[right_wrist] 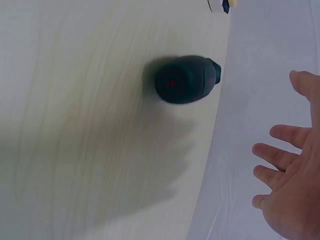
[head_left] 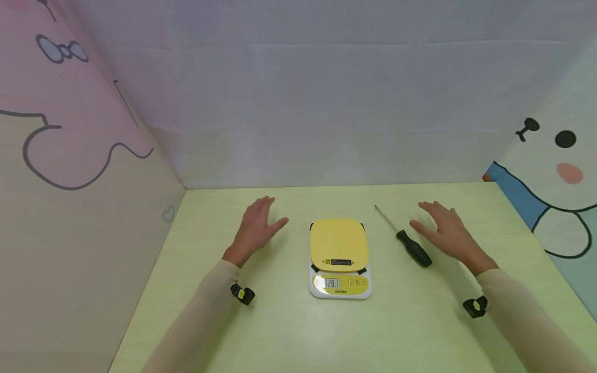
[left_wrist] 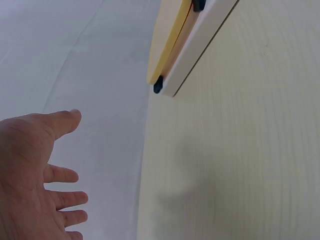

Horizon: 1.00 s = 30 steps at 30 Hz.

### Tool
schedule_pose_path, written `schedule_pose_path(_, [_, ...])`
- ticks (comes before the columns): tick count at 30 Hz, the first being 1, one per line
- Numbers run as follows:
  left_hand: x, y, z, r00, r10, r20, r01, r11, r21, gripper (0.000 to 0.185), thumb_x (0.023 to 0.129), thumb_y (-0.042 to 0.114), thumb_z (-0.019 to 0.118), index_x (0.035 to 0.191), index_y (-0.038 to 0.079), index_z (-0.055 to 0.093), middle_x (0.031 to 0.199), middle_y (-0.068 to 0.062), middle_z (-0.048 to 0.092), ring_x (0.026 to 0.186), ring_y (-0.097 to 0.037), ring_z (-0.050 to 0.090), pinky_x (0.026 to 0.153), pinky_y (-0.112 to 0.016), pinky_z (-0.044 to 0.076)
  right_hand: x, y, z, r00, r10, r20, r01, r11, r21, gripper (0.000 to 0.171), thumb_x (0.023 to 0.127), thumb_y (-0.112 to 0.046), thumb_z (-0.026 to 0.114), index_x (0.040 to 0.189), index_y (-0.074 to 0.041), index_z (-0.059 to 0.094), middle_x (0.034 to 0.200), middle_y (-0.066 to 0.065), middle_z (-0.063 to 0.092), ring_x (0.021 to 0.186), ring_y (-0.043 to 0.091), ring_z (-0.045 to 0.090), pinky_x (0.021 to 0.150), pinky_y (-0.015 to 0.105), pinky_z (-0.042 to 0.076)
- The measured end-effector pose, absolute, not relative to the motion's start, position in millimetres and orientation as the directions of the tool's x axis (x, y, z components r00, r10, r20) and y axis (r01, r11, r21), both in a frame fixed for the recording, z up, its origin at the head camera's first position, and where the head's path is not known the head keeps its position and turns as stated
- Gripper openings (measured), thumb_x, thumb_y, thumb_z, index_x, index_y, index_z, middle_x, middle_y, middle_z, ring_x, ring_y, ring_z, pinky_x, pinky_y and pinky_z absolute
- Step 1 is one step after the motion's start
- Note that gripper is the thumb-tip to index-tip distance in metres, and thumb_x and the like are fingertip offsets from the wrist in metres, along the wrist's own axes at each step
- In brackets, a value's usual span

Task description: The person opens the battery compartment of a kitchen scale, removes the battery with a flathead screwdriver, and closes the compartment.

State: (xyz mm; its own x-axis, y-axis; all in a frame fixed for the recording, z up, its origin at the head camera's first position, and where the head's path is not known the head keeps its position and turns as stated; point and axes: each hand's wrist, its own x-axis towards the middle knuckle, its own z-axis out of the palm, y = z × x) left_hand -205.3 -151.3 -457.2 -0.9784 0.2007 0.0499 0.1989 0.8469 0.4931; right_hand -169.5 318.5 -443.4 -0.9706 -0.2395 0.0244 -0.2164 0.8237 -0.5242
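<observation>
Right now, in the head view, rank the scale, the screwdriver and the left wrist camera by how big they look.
1. scale, clearly largest.
2. screwdriver, long but slim.
3. left wrist camera, smallest, though it sits nearer the lens, so its true size is unsure.

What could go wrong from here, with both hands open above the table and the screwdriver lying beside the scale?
1. The right hand hovers close to the screwdriver; a brush against its round handle may roll it across the table.
2. The scale shows a reading on its display though its yellow platform looks bare, so a weighing may come out wrong.
3. The left hand is near the scale and might bump it.
</observation>
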Motion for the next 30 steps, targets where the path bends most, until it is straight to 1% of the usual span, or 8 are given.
schedule_pose_path(3, [-198, -142, -461, -0.983, 0.179, 0.040, 0.170, 0.810, 0.561, 0.068, 0.093, 0.050, 0.059, 0.143, 0.007, 0.042, 0.147, -0.013, 0.043, 0.137, -0.034, 0.037, 0.111, -0.051, 0.035, -165, 307, -445, -0.972, -0.232, 0.036, -0.211, 0.797, -0.565, 0.066, 0.099, -0.040, 0.054, 0.146, 0.004, 0.037, 0.148, 0.032, 0.035, 0.139, 0.053, 0.025, 0.111, 0.068, 0.014])
schedule_pose_path(6, [-191, -132, -463, -0.985, 0.172, 0.024, 0.149, 0.765, 0.626, 0.059, 0.094, 0.045, 0.061, 0.136, 0.006, 0.050, 0.132, -0.012, 0.054, 0.124, -0.031, 0.048, 0.101, -0.048, 0.044, -161, 293, -446, -0.975, -0.214, 0.063, -0.210, 0.784, -0.585, 0.060, 0.100, -0.038, 0.054, 0.142, 0.004, 0.043, 0.143, 0.029, 0.042, 0.133, 0.051, 0.034, 0.106, 0.066, 0.026])
schedule_pose_path(10, [-183, -120, -463, -0.981, 0.193, -0.016, 0.129, 0.710, 0.692, 0.047, 0.094, 0.037, 0.063, 0.126, 0.003, 0.057, 0.113, -0.010, 0.064, 0.107, -0.027, 0.058, 0.089, -0.042, 0.050, -158, 275, -449, -0.971, -0.195, 0.140, -0.240, 0.788, -0.566, 0.047, 0.100, -0.032, 0.055, 0.132, 0.003, 0.054, 0.128, 0.026, 0.055, 0.121, 0.045, 0.048, 0.098, 0.062, 0.037])
schedule_pose_path(14, [-176, -112, -466, -0.976, 0.213, -0.042, 0.119, 0.684, 0.720, 0.037, 0.093, 0.031, 0.066, 0.117, 0.003, 0.063, 0.100, -0.005, 0.067, 0.093, -0.020, 0.060, 0.078, -0.035, 0.053, -157, 260, -452, -0.968, -0.182, 0.170, -0.247, 0.789, -0.562, 0.040, 0.100, -0.028, 0.056, 0.126, 0.002, 0.060, 0.115, 0.022, 0.063, 0.108, 0.039, 0.057, 0.089, 0.057, 0.045])
schedule_pose_path(18, [-170, -104, -471, -0.975, 0.219, -0.039, 0.118, 0.656, 0.746, 0.027, 0.092, 0.028, 0.067, 0.107, 0.007, 0.067, 0.092, -0.002, 0.067, 0.083, -0.016, 0.059, 0.069, -0.029, 0.051, -157, 247, -456, -0.975, -0.171, 0.142, -0.222, 0.771, -0.597, 0.036, 0.099, -0.026, 0.057, 0.121, 0.003, 0.062, 0.106, 0.018, 0.067, 0.096, 0.031, 0.062, 0.079, 0.045, 0.050])
schedule_pose_path(23, [-165, -95, -484, -0.980, 0.193, -0.036, 0.097, 0.634, 0.767, 0.017, 0.091, 0.027, 0.069, 0.098, 0.013, 0.070, 0.088, 0.001, 0.066, 0.077, -0.013, 0.057, 0.065, -0.026, 0.048, -157, 232, -465, -0.988, -0.146, 0.055, -0.146, 0.743, -0.654, 0.034, 0.098, -0.028, 0.060, 0.118, 0.000, 0.065, 0.100, 0.013, 0.068, 0.083, 0.021, 0.061, 0.065, 0.028, 0.049])
schedule_pose_path(25, [-164, -91, -489, -0.983, 0.176, -0.046, 0.076, 0.626, 0.776, 0.015, 0.090, 0.027, 0.070, 0.096, 0.014, 0.070, 0.087, 0.002, 0.067, 0.077, -0.013, 0.056, 0.065, -0.026, 0.048, -156, 227, -469, -0.990, -0.139, 0.013, -0.112, 0.733, -0.671, 0.035, 0.098, -0.029, 0.060, 0.117, 0.000, 0.065, 0.100, 0.013, 0.069, 0.080, 0.019, 0.060, 0.061, 0.026, 0.048])
schedule_pose_path(30, [-162, -85, -499, -0.987, 0.141, -0.082, 0.018, 0.593, 0.805, 0.014, 0.088, 0.028, 0.073, 0.092, 0.014, 0.072, 0.084, 0.003, 0.068, 0.076, -0.013, 0.056, 0.067, -0.028, 0.047, -156, 216, -481, -0.991, -0.121, -0.065, -0.040, 0.708, -0.705, 0.031, 0.096, -0.027, 0.062, 0.112, -0.001, 0.068, 0.095, 0.012, 0.070, 0.069, 0.015, 0.061, 0.058, 0.028, 0.048])
